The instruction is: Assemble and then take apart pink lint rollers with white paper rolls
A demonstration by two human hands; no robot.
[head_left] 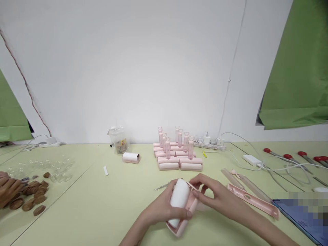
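My left hand [164, 206] is wrapped round a white paper roll [178, 201] that lies in a pink lint-roller case [185, 218] on the pale green table [102, 205]. My right hand [215, 194] pinches the case's upper edge near the roll's far end. Both hands sit at the table's near centre. A thin metal pick [161, 186] lies just left of my left hand.
A stack of finished pink rollers [178, 157] with upright handles stands behind. A lone roller [131, 157] and a plastic bag [118, 140] lie left of it. Pink case parts [252, 198] lie right. Brown discs [30, 196] sit far left; red-handled tools [294, 159] and a power strip [210, 143] right.
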